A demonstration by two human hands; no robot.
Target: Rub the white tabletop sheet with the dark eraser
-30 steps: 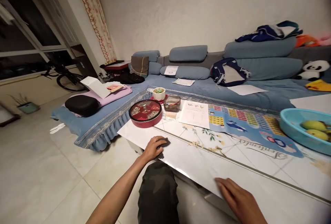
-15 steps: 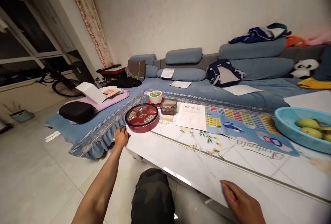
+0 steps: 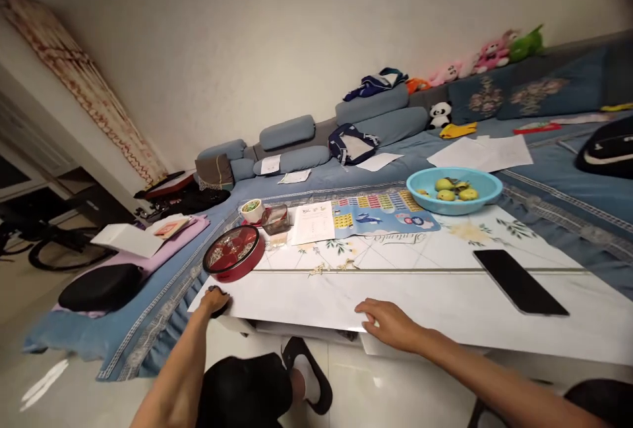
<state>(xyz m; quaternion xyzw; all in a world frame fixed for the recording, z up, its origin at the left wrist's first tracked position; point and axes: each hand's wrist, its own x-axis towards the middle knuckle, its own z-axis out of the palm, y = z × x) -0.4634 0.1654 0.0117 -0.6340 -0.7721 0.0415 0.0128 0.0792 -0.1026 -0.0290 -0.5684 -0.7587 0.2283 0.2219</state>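
White table (image 3: pixel 306 296) and the hands at its near edge; clock directions are taken from the middle of the tabletop, 12 o'clock being toward the wall. The left hand (image 3: pixel 213 299) is placed at the table's corner at 8 o'clock, with its fingers drawn close together over a dark patch; whether anything is clasped beneath them cannot be told. The right hand (image 3: pixel 386 322) is held at the near edge at 6 o'clock, its fingers loosely bent; whether anything is enclosed by them likewise cannot be told.

A red round tray (image 3: pixel 233 253), divided into sections, is set at 9 o'clock, just beyond the left hand. Behind it are placed a white bowl (image 3: pixel 252 210) and a translucent box (image 3: pixel 277 218). Beside the box, at 10 o'clock, a printed sheet (image 3: pixel 314 222) is laid against a blue chart (image 3: pixel 386 214) at 12. Pale scraps (image 3: pixel 333 267) are scattered toward 9. A blue basin (image 3: pixel 425 202), in which yellow-green fruit (image 3: pixel 446 184) is contained, is seen at 1 o'clock; a dark-screened phone (image 3: pixel 521 281) is laid flat at 3. Beyond the table, a toy panda (image 3: pixel 440 115) is seated on the blue sofa (image 3: pixel 558 157) at 1 o'clock.
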